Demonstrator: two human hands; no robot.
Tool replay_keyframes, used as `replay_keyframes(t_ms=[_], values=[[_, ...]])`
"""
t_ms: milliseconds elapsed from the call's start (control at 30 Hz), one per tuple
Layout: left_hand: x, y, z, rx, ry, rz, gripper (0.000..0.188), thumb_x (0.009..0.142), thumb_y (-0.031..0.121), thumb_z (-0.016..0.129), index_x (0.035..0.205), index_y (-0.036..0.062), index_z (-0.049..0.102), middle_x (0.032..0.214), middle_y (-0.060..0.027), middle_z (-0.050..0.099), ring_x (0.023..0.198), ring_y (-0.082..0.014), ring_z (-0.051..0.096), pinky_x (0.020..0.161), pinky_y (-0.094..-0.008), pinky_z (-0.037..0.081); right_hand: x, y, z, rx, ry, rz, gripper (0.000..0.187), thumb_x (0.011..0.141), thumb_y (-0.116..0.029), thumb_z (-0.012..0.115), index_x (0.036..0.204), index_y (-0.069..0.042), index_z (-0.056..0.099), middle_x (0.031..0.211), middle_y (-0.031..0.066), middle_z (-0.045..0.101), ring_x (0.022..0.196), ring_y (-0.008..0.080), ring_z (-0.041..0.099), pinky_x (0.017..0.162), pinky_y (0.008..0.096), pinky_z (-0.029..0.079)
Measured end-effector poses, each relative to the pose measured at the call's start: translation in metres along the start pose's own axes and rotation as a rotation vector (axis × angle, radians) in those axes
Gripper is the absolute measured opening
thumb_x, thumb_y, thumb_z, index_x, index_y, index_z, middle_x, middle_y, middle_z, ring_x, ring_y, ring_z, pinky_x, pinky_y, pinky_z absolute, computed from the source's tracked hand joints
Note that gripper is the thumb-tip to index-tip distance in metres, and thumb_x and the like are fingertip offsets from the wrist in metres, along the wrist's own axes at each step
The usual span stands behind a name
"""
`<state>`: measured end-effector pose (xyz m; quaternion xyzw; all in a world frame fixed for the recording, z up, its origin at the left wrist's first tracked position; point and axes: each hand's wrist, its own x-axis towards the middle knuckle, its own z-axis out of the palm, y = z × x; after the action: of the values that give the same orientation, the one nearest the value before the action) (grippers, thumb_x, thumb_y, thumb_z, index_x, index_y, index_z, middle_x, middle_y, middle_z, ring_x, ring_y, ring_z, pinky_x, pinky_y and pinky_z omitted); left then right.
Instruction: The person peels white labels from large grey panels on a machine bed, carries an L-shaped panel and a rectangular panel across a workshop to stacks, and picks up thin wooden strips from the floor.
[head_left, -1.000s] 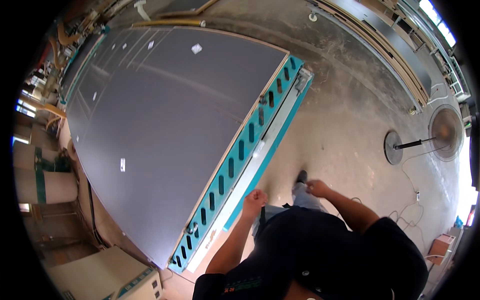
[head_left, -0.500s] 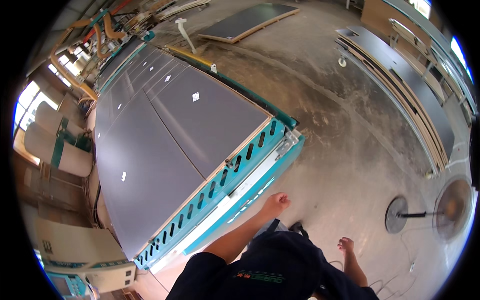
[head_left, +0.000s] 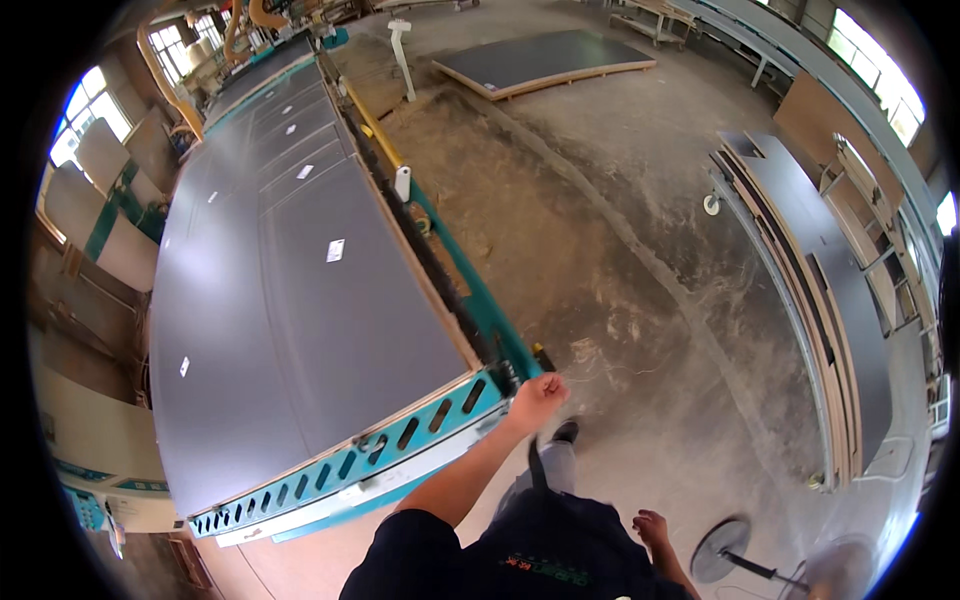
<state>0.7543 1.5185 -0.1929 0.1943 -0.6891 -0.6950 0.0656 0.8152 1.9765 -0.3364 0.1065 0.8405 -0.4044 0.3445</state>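
Note:
My left hand (head_left: 538,402) is held out in front of me with its fingers curled into a loose fist, and nothing shows in it. It appears in front of the near right corner of a long machine bed with a teal slotted end (head_left: 408,434); whether it touches cannot be made out. Dark grey panels (head_left: 350,330) cover that bed, with seams between them and small white labels (head_left: 335,250) on top. Lower and to the right hangs my right hand (head_left: 650,527), its fingers bent inward and no object visible in it.
A floor fan with a round base (head_left: 722,550) stands near right. Panels (head_left: 840,250) are stacked on a wheeled cart at the right. Farther off, a dark board (head_left: 545,62) lies low over the floor. A yellow rail (head_left: 372,125) runs along the bed's right side.
The view has shifted forward and turned, so the bed's near right corner is now by my left hand. One foot is stepping forward. Both hands stay curled.

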Motion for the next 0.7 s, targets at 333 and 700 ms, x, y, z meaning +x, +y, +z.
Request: replay_keyframes(t_ms=[333, 700], values=[[0.188, 0.119, 0.023, -0.011, 0.063, 0.041, 0.017, 0.084, 0.012, 0.058, 0.08, -0.0004, 0.048, 0.067, 0.0004, 0.047, 0.067, -0.0038, 0.047, 0.06, -0.0228, 0.04, 0.163, -0.188, -0.156, 0.524, 0.186, 0.236, 0.018, 0.076, -0.003, 0.054, 0.093, 0.0, 0.057, 0.068, 0.0088, 0.058, 0.055, 0.0184, 0.057, 0.045, 0.0283, 0.042], [0.342, 0.127, 0.011, 0.16, 0.336, -0.107, 0.027, 0.083, 0.019, 0.063, 0.099, -0.0023, 0.058, 0.08, -0.0063, 0.062, 0.073, -0.0086, 0.057, 0.066, -0.0247, 0.047, 0.5, -0.33, -0.182, -0.16, -0.474, -0.257, 0.005, 0.076, -0.006, 0.057, 0.071, -0.006, 0.058, 0.059, 0.0094, 0.054, 0.05, 0.0219, 0.055, 0.043, 0.0338, 0.043]])
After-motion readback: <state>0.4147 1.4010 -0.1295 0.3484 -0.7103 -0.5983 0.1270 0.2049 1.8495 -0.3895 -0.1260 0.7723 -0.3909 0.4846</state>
